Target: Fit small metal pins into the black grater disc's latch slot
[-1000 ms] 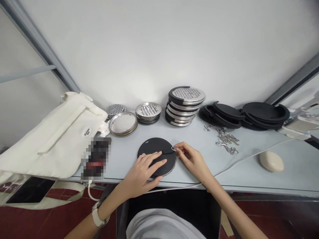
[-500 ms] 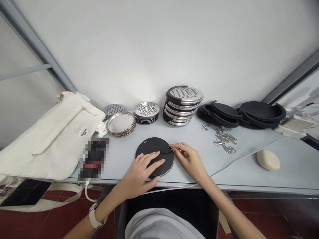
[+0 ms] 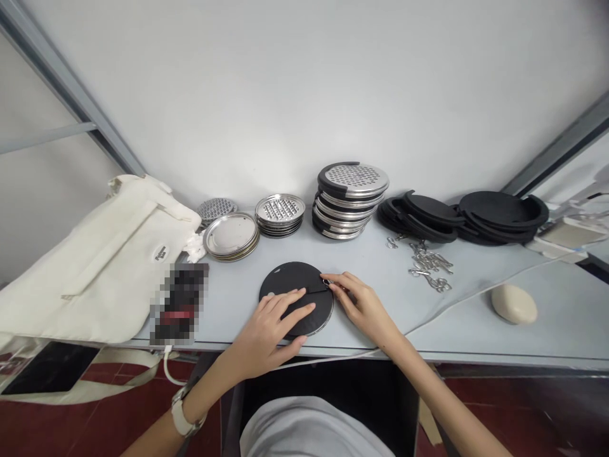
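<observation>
A round black disc (image 3: 297,279) with a silvery edge lies flat near the table's front. My left hand (image 3: 271,327) rests on its lower left part, fingers stretched out over the surface. At the disc's right edge, my right hand (image 3: 356,298) pinches a small metal clasp with a ring (image 3: 327,282), thumb and forefinger closed on it. A dark slit runs from the disc's middle toward that clasp. More metal clasps (image 3: 431,261) lie in a loose pile to the right.
Behind the disc stand metal plates (image 3: 231,233), round graters (image 3: 280,209) and a tall stack of black-rimmed graters (image 3: 354,181). Black round covers (image 3: 499,212) sit at right, near a cream oval object (image 3: 514,304). A white cable (image 3: 442,311) crosses the table; a white bag (image 3: 104,266) lies left.
My right hand's fingertips have shifted very slightly at the disc's edge, still pinching the clasp. My left hand stays in place on the disc.
</observation>
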### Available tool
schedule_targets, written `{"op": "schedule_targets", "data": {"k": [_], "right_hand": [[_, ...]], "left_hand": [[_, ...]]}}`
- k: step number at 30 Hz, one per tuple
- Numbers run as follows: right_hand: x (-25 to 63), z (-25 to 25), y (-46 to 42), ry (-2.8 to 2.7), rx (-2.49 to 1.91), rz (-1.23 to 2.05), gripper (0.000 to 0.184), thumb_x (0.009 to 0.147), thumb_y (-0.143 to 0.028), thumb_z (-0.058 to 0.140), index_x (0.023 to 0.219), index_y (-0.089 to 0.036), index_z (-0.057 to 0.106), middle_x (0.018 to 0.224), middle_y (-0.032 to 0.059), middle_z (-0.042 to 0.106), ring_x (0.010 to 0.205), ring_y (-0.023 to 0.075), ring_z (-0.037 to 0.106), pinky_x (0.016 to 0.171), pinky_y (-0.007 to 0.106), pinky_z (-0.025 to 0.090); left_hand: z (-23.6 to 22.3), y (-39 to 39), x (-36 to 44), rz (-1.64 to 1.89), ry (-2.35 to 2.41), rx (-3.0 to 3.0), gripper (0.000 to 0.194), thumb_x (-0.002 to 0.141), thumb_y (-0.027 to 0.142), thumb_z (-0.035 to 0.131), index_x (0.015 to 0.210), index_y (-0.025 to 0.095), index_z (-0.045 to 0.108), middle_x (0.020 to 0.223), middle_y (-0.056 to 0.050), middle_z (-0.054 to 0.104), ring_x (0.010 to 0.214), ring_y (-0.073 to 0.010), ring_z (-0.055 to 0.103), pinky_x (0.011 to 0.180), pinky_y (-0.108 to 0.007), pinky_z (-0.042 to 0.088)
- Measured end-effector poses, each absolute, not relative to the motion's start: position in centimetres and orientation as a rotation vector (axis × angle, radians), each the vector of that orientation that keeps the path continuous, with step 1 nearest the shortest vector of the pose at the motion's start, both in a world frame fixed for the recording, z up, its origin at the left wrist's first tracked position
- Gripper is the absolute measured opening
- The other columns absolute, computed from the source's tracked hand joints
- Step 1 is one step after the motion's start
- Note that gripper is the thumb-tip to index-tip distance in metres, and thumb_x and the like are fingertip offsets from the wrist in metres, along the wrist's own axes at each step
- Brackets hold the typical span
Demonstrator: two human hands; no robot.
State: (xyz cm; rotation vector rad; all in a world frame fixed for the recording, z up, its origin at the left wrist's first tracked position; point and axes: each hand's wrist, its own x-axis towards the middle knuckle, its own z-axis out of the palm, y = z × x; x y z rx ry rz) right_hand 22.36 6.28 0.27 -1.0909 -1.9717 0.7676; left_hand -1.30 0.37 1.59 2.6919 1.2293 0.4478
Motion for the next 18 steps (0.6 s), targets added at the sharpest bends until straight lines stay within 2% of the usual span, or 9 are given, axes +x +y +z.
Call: {"op": "schedule_targets", "data": {"k": [9,15,18], "right_hand": [[22.55,0.07,6.26,-1.998,-1.088,0.776,0.027,0.096,-0.022,0.048,0.120,-0.022,0.061,0.100,0.0075,0.066,0.083,0.0195,0.064,0.081,0.034,0.051],[22.51,-0.15,6.41,-1.998,-1.070,0.752,0.026,0.097,-0.021,0.046,0.117,-0.023,0.060,0.111,0.0080,0.068,0.098,0.0213,0.065,0.088,0.034,0.050],[22.56,-0.15,6.35,-1.992,-1.089,0.759,0.025,0.096,-0.021,0.046,0.117,-0.022,0.060,0.109,0.0077,0.068,0.090,0.0200,0.066,0.083,0.033,0.051]], "left_hand": [[1.57,0.38,-1.31,0.434,1.223,2.685,0.050,0.096,0.029,0.046,0.145,0.025,0.037,0.153,-0.008,0.032,0.138,-0.0251,0.032,0.108,-0.044,0.029],[1.63,0.41,-1.32,0.442,1.220,2.684,0.050,0.096,0.029,0.046,0.145,0.025,0.038,0.153,-0.007,0.031,0.138,-0.0247,0.032,0.108,-0.043,0.030],[1.66,0.40,-1.34,0.425,1.222,2.680,0.050,0.096,0.029,0.046,0.145,0.026,0.036,0.154,-0.007,0.030,0.139,-0.0243,0.031,0.108,-0.044,0.029]]}}
